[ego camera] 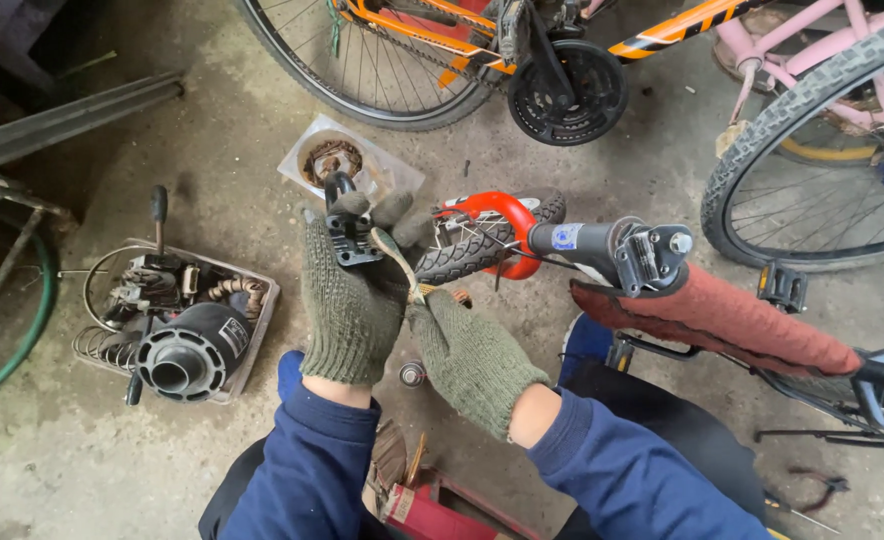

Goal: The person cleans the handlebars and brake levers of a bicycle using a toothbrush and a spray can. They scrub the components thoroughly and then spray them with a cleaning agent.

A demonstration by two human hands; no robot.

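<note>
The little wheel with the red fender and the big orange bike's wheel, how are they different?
The little wheel looks smaller with a chunky knobbly tyre; the orange bike's wheel looks bigger with a thinner tyre. The little wheel has a red fender over it; the orange bike's wheel shows none. Both have thin metal spokes.

Left hand point(350, 300) grips a black clamp point(347, 232); right hand point(470, 355) pinches a strap point(399, 262).

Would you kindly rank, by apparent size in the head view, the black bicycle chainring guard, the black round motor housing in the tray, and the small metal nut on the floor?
1. Black bicycle chainring guard and black round motor housing: similar, so unranked.
2. Small metal nut, clearly smallest.
</note>
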